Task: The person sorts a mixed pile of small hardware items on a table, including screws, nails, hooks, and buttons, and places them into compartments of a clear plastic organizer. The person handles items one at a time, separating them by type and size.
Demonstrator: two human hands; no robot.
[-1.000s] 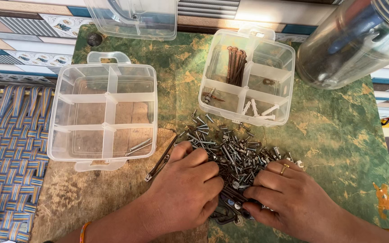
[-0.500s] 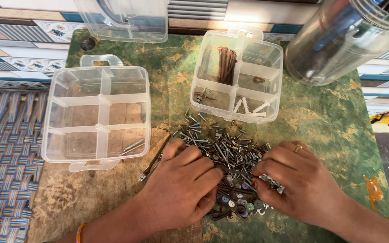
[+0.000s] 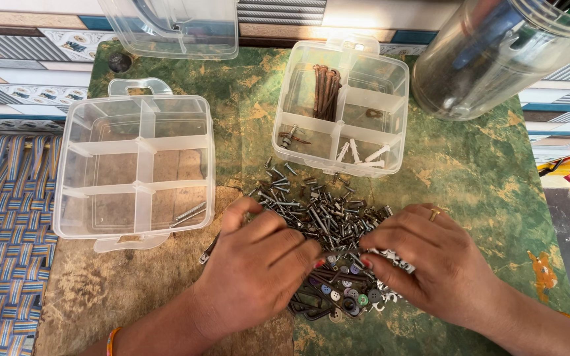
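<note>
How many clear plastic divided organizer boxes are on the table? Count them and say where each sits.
2. One clear box sits at the left, nearly empty. The other clear box sits at top centre, above the screw pile, holding nails and plugs.

A loose heap of silvery screws (image 3: 318,214) lies spread on the green surface (image 3: 483,178), with coloured buttons (image 3: 344,293) and dark metal bits mixed in at its near edge.
</note>
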